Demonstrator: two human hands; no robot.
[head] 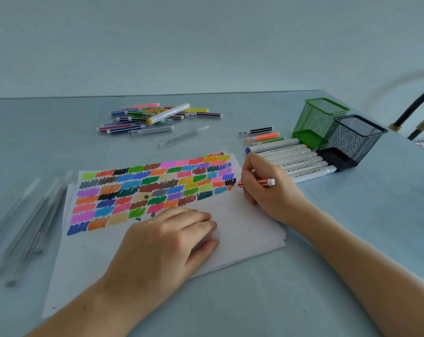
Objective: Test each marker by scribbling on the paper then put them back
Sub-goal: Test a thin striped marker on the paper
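A white paper (240,222) lies on the table, its upper part filled with several rows of coloured scribble patches. My right hand (266,188) grips a thin red striped marker (259,182) at the paper's right edge, its tip pointing at a small red mark beside the last patches. My left hand (172,239) rests on the paper's lower middle, fingers curled loosely over something pale, possibly the marker's cap. A pile of thin coloured markers (157,116) lies at the back of the table. A row of thick white markers (300,161) lies right of the paper.
A green mesh cup (320,120) and a black mesh cup (351,142) stand at the right, past the white markers. A few thin markers (262,135) lie near them. Several clear pens (28,220) lie left of the paper. The table's right edge runs close by.
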